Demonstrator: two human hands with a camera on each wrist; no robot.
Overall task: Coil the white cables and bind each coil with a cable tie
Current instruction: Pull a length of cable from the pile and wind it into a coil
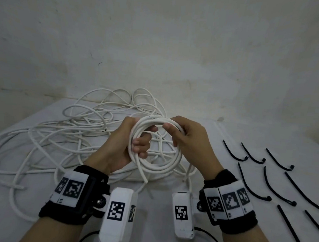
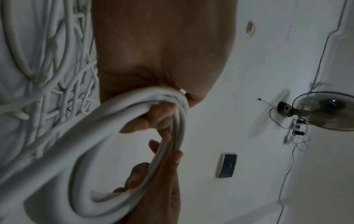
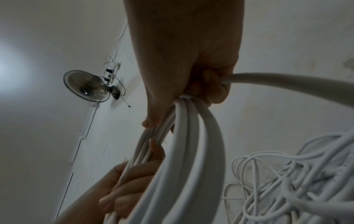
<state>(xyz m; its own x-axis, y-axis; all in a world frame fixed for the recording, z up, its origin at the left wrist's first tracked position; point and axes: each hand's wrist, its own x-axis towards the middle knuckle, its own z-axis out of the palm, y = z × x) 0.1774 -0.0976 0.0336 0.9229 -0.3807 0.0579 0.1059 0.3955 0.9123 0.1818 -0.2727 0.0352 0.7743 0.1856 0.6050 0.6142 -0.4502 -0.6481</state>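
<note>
A round coil of white cable [image 1: 157, 167] is held up above the table between both hands. My left hand [image 1: 133, 145] grips the coil's left side, fingers curled through its middle. My right hand [image 1: 180, 133] grips the coil's upper right part, thumb on top. In the left wrist view the coil [image 2: 107, 130] runs through my left hand [image 2: 153, 119], with the right hand's fingers [image 2: 153, 174] below. The right wrist view shows my right hand [image 3: 191, 94] wrapped round the strands [image 3: 182, 151]. A loose tail [image 1: 144, 172] hangs from the coil's bottom.
A tangle of loose white cable [image 1: 60, 133] covers the white table [image 1: 219, 143] at the left and behind the hands. Several black cable ties [image 1: 274, 184] lie in rows on the right. A plain wall [image 1: 159, 46] stands behind the table.
</note>
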